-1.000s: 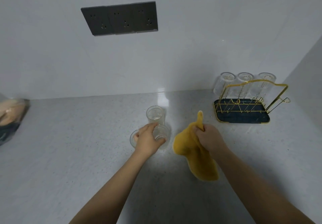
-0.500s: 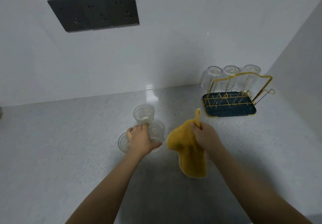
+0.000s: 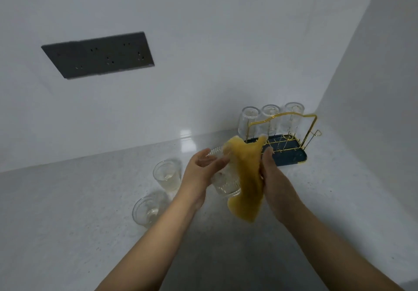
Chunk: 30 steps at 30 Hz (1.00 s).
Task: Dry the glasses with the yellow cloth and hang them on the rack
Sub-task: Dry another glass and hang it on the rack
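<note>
Glass and cloth meet in mid-air above the pale counter [image 3: 67, 211]: the person's left hand [image 3: 201, 173] has its fingers curled round a ribbed glass [image 3: 224, 183], holding it clear of the surface and tilted, mouth toward the wall. The right hand [image 3: 274, 176] grips the yellow cloth [image 3: 246, 177], which is draped against the right side of that glass and hangs down below it. Two more ribbed glasses stand upright on the counter to the left, a far glass [image 3: 167, 174] nearer the wall and a near glass [image 3: 148, 209] just in front of it, close together. Off in the corner sits the gold wire rack [image 3: 291, 132] on its dark tray, with three inverted glasses [image 3: 270, 116] hung along its back row. A dark socket panel [image 3: 98, 54] is set in the wall.
</note>
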Each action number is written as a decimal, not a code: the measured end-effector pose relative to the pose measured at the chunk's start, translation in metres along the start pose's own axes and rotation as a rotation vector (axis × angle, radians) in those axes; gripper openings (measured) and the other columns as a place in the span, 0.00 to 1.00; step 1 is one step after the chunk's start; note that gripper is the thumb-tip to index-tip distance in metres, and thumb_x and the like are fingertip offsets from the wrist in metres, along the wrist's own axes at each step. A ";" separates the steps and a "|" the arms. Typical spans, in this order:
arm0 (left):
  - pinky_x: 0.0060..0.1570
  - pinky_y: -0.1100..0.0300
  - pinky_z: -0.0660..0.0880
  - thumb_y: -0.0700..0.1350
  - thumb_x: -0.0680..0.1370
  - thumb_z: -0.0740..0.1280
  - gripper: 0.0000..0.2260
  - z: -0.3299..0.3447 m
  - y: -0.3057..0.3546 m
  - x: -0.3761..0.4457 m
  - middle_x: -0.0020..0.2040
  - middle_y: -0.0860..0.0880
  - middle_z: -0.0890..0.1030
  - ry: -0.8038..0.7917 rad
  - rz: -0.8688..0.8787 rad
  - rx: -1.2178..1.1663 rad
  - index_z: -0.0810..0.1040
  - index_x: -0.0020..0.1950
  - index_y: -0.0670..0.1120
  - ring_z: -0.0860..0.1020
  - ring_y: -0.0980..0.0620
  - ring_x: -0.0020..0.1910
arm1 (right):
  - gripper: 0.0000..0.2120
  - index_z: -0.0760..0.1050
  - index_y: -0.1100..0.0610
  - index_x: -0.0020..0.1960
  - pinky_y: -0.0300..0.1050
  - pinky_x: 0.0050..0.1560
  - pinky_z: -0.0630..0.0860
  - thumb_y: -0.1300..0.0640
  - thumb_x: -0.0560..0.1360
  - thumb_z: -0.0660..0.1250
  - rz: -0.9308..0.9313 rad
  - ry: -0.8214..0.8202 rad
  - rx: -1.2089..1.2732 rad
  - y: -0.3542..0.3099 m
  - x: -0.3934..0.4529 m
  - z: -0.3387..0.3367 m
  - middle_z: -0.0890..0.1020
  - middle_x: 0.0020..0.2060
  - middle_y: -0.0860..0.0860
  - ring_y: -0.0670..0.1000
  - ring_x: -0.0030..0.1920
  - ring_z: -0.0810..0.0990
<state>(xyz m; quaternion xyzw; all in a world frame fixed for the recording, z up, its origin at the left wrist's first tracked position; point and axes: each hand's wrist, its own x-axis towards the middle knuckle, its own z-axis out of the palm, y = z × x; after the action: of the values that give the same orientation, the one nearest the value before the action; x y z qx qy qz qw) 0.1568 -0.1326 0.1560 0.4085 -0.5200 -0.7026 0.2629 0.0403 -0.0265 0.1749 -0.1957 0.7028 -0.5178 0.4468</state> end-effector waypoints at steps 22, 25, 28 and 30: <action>0.28 0.63 0.77 0.50 0.71 0.71 0.11 0.085 0.026 0.007 0.33 0.51 0.83 -0.112 -0.076 -0.138 0.81 0.47 0.43 0.82 0.56 0.31 | 0.24 0.71 0.49 0.63 0.46 0.55 0.73 0.37 0.76 0.50 -0.194 -0.006 -0.021 -0.024 0.040 -0.051 0.79 0.52 0.47 0.48 0.54 0.77; 0.42 0.54 0.81 0.57 0.64 0.77 0.24 0.080 0.026 0.015 0.41 0.47 0.85 -0.026 -0.070 -0.141 0.82 0.51 0.41 0.84 0.50 0.45 | 0.23 0.62 0.45 0.71 0.45 0.62 0.69 0.40 0.77 0.51 -0.405 -0.052 -0.119 -0.006 0.022 -0.038 0.74 0.61 0.42 0.42 0.60 0.72; 0.48 0.51 0.81 0.57 0.60 0.77 0.27 0.079 0.025 0.013 0.48 0.45 0.86 -0.034 -0.055 -0.108 0.83 0.52 0.42 0.84 0.48 0.49 | 0.16 0.66 0.42 0.63 0.35 0.54 0.71 0.42 0.79 0.50 -0.368 -0.047 -0.104 -0.006 0.023 -0.038 0.77 0.55 0.40 0.37 0.53 0.75; 0.39 0.57 0.82 0.51 0.63 0.74 0.19 0.079 0.025 0.010 0.43 0.45 0.85 -0.067 -0.055 -0.116 0.83 0.48 0.41 0.84 0.51 0.40 | 0.20 0.73 0.46 0.53 0.40 0.52 0.73 0.38 0.78 0.47 -0.168 -0.081 -0.060 -0.025 0.032 -0.045 0.81 0.49 0.46 0.44 0.48 0.78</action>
<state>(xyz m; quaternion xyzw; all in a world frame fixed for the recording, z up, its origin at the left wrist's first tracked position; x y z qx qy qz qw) 0.0829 -0.1075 0.1866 0.3828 -0.4755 -0.7518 0.2493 -0.0186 -0.0344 0.1866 -0.2881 0.6805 -0.5237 0.4239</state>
